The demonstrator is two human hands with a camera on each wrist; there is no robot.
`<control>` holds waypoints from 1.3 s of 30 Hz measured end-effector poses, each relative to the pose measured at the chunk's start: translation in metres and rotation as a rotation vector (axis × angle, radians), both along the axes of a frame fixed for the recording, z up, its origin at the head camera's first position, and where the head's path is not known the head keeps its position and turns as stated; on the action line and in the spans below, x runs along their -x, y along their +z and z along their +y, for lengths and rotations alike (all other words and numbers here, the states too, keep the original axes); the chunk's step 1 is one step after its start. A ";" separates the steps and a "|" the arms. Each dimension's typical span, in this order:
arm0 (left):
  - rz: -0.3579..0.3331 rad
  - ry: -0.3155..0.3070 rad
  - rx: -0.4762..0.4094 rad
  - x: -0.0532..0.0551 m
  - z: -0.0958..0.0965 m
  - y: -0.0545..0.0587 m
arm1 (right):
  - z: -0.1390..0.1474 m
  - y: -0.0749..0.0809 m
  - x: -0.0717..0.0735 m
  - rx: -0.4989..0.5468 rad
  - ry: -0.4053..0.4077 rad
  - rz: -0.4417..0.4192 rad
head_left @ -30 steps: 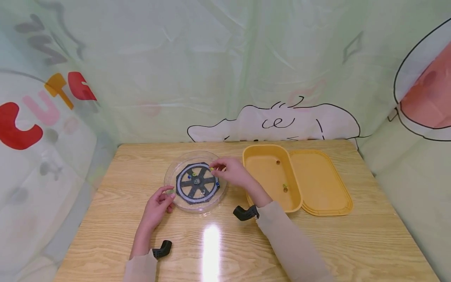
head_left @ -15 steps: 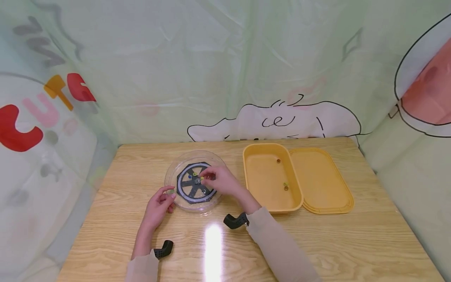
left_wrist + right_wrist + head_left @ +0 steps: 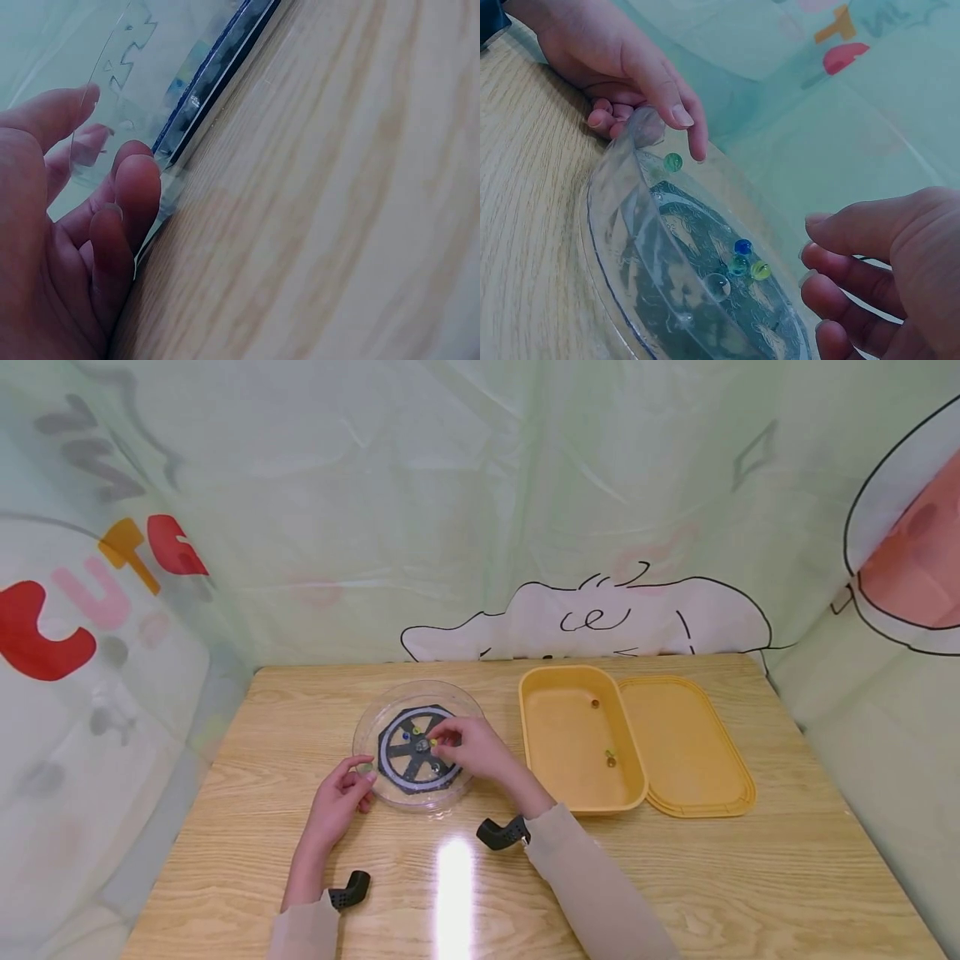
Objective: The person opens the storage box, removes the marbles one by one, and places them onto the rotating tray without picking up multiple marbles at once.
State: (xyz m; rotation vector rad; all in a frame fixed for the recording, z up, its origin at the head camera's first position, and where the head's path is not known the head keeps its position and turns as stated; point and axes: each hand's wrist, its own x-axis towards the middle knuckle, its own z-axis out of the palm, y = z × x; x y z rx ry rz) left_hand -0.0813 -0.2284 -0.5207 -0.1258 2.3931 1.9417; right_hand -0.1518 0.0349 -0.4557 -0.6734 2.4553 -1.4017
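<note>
A round clear plastic bowl (image 3: 467,700) with a dark spoked pattern stands on the left half of the table. My left hand (image 3: 335,802) holds its near-left wall, some fingers outside and the thumb and forefinger at the rim. Inside lie a green marble (image 3: 673,162) near that hand, a blue marble (image 3: 742,246), a teal marble (image 3: 738,265), a yellow marble (image 3: 760,270) and a clear marble (image 3: 718,286). My right hand (image 3: 476,747) hovers over the bowl, fingertips apart and close to the yellow marble. The right wrist view shows nothing between its fingers.
A yellow plastic box (image 3: 566,777) stands right of the bowl, with a brown marble (image 3: 595,703) and another small brown marble (image 3: 611,762) in it. Its lid (image 3: 686,747) lies flat beside it. A printed curtain (image 3: 450,527) hangs behind the table.
My right hand has moved left and nearer over the bowl's middle, bringing a yellow marble from the right side, now loose beside the others. My left hand stays at the rim.
</note>
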 end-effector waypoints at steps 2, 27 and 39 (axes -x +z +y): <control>-0.002 0.000 0.000 0.000 0.000 -0.001 | 0.000 0.000 -0.001 -0.001 -0.004 -0.002; -0.025 -0.030 0.016 -0.009 0.009 0.032 | 0.010 0.009 0.003 -0.013 -0.049 -0.033; -0.007 -0.036 0.005 -0.009 0.008 0.031 | 0.040 0.027 0.013 -0.041 -0.113 -0.012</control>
